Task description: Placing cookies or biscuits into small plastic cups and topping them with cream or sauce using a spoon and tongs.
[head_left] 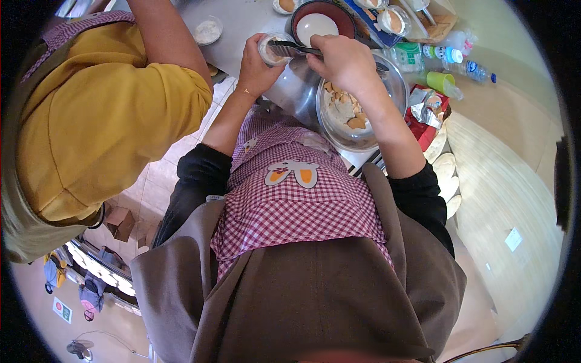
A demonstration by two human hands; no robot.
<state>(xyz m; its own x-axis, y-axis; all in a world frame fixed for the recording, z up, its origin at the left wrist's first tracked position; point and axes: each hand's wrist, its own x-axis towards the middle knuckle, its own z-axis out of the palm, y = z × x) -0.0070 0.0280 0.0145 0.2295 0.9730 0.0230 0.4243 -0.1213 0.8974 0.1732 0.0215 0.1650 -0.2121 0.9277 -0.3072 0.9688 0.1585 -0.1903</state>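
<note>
A small clear cup (275,49) with pale contents is held in my left hand (261,66), at the table's near side. My right hand (347,61) grips black tongs (295,49), whose ridged end reaches over the cup's mouth. Just beyond my hands stands a dark red pot (347,20) holding white stuff (316,27). Below my right forearm lies a large clear bowl (323,122) with white powder and brown broken pieces (357,121) in it. Whether the tongs touch the cup's contents cannot be told.
A person in a yellow top (104,118) stands close on my left. Another cup of white powder (209,31) sits on the metal table (240,18). To the right are filled cups (394,21), plastic bottles (470,70), a green cup (440,82) and a red packet (422,129).
</note>
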